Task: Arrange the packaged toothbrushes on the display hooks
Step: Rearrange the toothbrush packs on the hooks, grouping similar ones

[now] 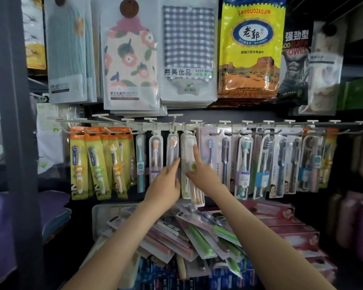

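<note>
Far left: orange packs (96, 162) are hung but crooked, not the job right now. Left hand (166, 182): fingers straight and pressed together, tips on the left edge of the pack (187, 160), between it and the neighbour (172, 151). Its thumb is hidden, cannot tell. The pack hangs mid-row with its top at the hook (190, 132); I can't see if the hole is fully over the tip. Right hand (200, 176): index (195, 151) straight up the pack face, thumb (190, 174) across the front lower down, other fingers behind it. My take: push the top back with that index until it seats, left hand stops swing, release the low grip last. Bin (105, 214) below holds loose packs.
</note>
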